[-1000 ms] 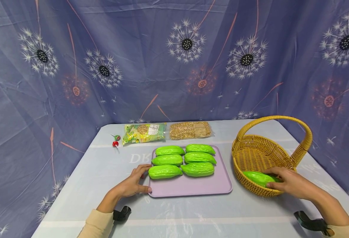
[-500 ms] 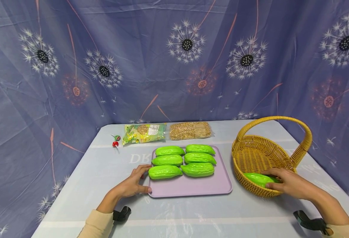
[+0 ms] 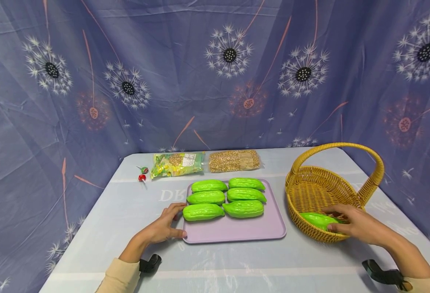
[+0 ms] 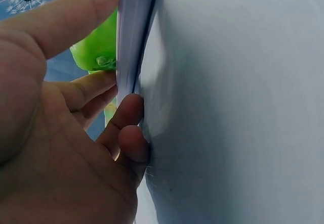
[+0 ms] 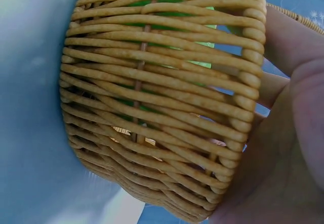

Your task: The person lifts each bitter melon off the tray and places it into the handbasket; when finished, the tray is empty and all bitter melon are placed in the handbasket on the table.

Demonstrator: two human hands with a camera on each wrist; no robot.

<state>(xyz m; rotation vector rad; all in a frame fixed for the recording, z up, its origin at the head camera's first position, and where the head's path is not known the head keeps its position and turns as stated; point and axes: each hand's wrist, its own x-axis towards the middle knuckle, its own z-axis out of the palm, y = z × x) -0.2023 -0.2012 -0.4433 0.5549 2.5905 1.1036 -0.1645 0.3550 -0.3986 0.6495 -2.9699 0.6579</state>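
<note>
My right hand (image 3: 354, 221) reaches over the near rim of the yellow wicker basket (image 3: 298, 219) and grips a bright green bitter melon (image 3: 317, 220) lying inside, thumb on its near side. In the right wrist view, green shows through the weave (image 5: 152, 77), and the fingertips are hidden behind the basket wall. My left hand (image 3: 163, 226) touches the left edge of a pale purple tray (image 3: 233, 232). Its thumb and fingers are spread along the rim (image 4: 129, 42). Several more bitter melons (image 3: 243, 208) lie on the tray in two columns.
Behind the tray lie a green-and-yellow snack bag (image 3: 178, 164) and a clear pack of brown kernels (image 3: 234, 160). A red lollipop (image 3: 142, 178) and a green one (image 3: 144, 169) are at the back left. The basket's tall handle (image 3: 339, 145) arches above it.
The bitter melon under my right hand has shifted very slightly down and to the right inside the basket. My left hand and the tray stay where they were.
</note>
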